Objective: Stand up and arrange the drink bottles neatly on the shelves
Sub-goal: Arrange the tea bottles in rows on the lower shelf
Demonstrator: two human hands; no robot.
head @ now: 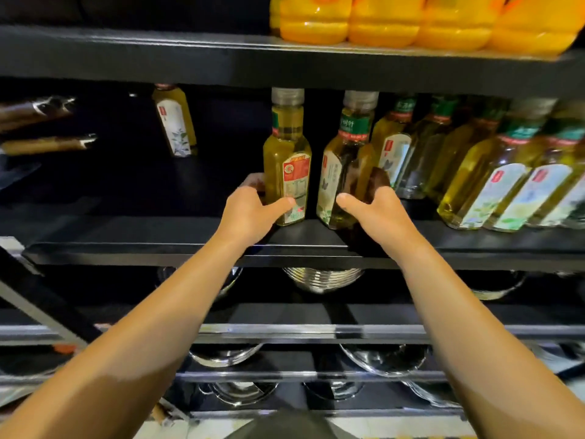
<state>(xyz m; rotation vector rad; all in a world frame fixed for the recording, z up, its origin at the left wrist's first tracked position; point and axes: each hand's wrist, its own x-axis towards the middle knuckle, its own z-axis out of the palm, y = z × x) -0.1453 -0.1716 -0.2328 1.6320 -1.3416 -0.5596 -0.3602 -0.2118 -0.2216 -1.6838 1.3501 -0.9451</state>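
The left hand held a tea bottle with a red label, its fingers curled behind and thumb in front. The right hand gripped the next tea bottle likewise. Both bottles stood on the black shelf.

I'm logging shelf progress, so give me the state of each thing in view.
left hand: grips the red-label bottle
right hand: grips the white-label bottle
red-label bottle: upright, capped
white-label bottle: leaning slightly, capped
lone bottle: standing apart at the back
bottle row: standing, packed together
orange bottles: lined up on the top shelf
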